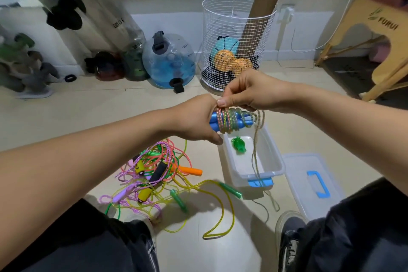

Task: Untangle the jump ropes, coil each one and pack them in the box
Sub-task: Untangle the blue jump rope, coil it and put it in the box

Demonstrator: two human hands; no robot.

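Head view looks down past both forearms at a tiled floor (92, 117), where the white box (273, 161) sits open just right of centre, its lid (295, 174) lying flat on the floor at its right side. Inside the box lies one small green bundle (238, 144), which looks like a rope already packed. Left of the box, and nearer the person, spreads the tangle of jump ropes (154, 174): pink, yellow, green and orange cords with their handles mixed through, still knotted together.

Above the far left corner of the box, the left hand (196, 119) curls round a pair of blue handles (240, 121) held side by side. Their long axis runs left to right, almost level, with the free ends pointing right towards the other hand. The braided rope (225, 120) is wound crosswise round them in several close turns.

The right hand (249, 93) comes in from the right and sits directly over the windings, thumb and fingertips pinching the cord at the top of the coil. From there the loose tail (256, 150) drops straight down, passes through the box and trails over its near rim onto the floor.

So the remaining cord lies below and near of the right hand, and each further turn would likely go round the handles' short way while the left hand keeps them level.
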